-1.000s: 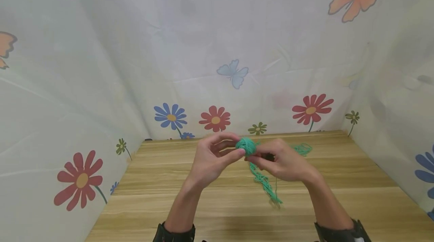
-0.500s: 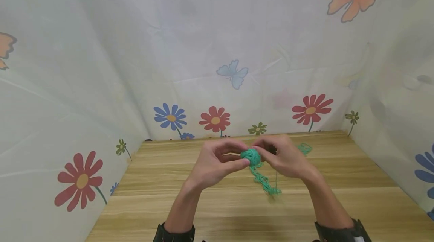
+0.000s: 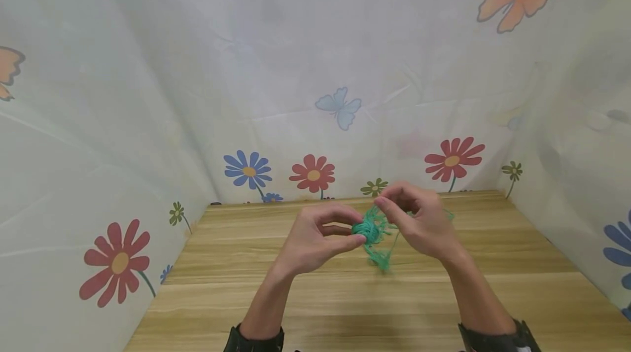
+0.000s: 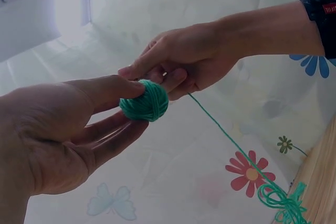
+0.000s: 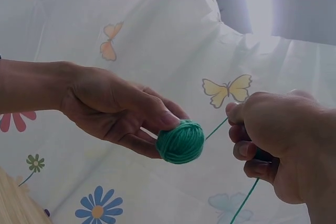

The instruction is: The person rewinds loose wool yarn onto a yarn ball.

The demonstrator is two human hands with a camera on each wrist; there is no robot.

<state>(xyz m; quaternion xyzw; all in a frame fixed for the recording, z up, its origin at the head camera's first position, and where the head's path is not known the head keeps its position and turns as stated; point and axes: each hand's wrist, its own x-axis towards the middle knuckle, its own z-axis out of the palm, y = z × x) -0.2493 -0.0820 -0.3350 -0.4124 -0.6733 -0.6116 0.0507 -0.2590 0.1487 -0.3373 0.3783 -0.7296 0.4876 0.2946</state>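
Note:
A small ball of green yarn (image 3: 366, 230) is held by my left hand (image 3: 317, 240), between the thumb and fingers; the left wrist view shows the wound ball (image 4: 148, 102) closely. To its right, my right hand (image 3: 421, 220) pinches a strand of the yarn (image 5: 216, 128) that runs from the ball. The strand passes through the curled fingers and comes out below the hand. Loose tangled yarn (image 3: 379, 259) hangs beneath the ball in the head view, blurred. A looped bunch of yarn (image 4: 286, 203) shows low in the left wrist view.
A wooden table (image 3: 236, 286) lies under both hands. White curtains (image 3: 276, 67) printed with flowers and butterflies enclose the back and sides. A bright light (image 5: 258, 3) shows above the curtain in the right wrist view.
My right hand has moved from beside the ball up and to the right, drawing the strand away. The ball has shifted slightly down and right; the hanging yarn has swung and risen.

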